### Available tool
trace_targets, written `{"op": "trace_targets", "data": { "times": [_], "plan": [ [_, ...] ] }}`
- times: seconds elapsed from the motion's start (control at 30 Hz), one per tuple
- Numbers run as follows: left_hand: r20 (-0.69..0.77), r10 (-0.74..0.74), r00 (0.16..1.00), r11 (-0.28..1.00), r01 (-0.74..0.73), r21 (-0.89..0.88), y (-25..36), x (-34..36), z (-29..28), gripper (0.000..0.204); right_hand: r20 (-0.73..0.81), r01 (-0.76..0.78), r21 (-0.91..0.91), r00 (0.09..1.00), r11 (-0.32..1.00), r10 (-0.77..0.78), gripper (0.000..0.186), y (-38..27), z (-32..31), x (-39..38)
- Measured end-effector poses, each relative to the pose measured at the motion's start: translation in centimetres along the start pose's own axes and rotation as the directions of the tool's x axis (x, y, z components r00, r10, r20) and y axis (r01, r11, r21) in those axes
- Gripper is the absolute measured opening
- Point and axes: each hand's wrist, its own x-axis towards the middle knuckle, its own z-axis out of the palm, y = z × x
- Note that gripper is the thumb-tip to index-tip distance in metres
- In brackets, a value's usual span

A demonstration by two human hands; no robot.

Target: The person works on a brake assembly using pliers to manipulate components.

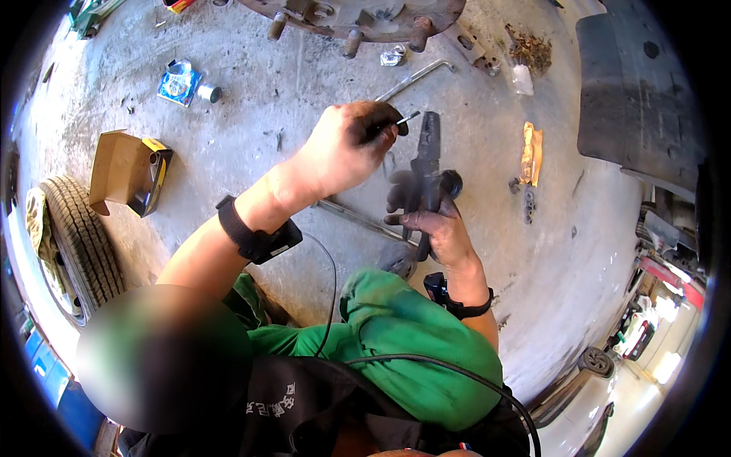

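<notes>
Right hand [442,222] of yours grips a dark pliers-like tool [429,145], thumb across it, fingers blurred; its long end points away from you, handles toward your body. Left hand [343,148] sits just left of the tool's far end, pinching a slim rod [409,118] whose tip stands near the tool. Metal bar [356,217] on the floor, left of the handles. Bent-ended rod [415,78] beyond the tool. Farther beyond, a rusty studded hub [373,23] gives you a hard edge. Right of the tool, you have a stretch of concrete floor [491,183] reaching an orange packet [531,154]; past that, a dark panel [640,91]. Well left: open cardboard box [114,171], then tyre [87,236]. Green clothing [419,343] bounds the tool's near side.
</notes>
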Motion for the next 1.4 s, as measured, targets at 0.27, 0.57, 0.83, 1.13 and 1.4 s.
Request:
{"op": "trace_targets", "data": {
  "times": [0.27,0.57,0.83,1.13,1.4],
  "plan": [
    [0.050,0.173,0.984,0.973,-0.179,0.143,1.2,-0.3,-0.7,0.010,0.056,0.175,-0.239,0.985,0.955,-0.166,0.040,0.3,-0.1,-0.1],
    [0.131,0.097,0.987,0.967,-0.125,0.224,1.5,-0.2,-1.6,0.011,0.453,0.635,-0.743,0.710,0.211,-0.539,0.006,0.5,-1.4,-0.4],
    [0.114,0.217,0.969,0.950,-0.236,0.202,0.7,0.1,-1.6,0.013,0.072,0.045,-0.173,0.997,0.984,-0.033,0.015,0.0,-0.5,-0.5],
    [0.154,0.077,0.985,0.979,-0.104,0.174,0.7,0.1,-1.6,0.015,0.154,0.342,-0.709,0.928,0.617,-0.338,0.011,1.9,-0.6,-0.2],
    [0.146,-0.239,0.960,0.948,0.198,0.249,0.7,0.0,0.1,0.053,0.419,0.592,-0.797,0.684,0.120,-0.598,0.011,3.7,-1.6,2.5]
  ]
}}
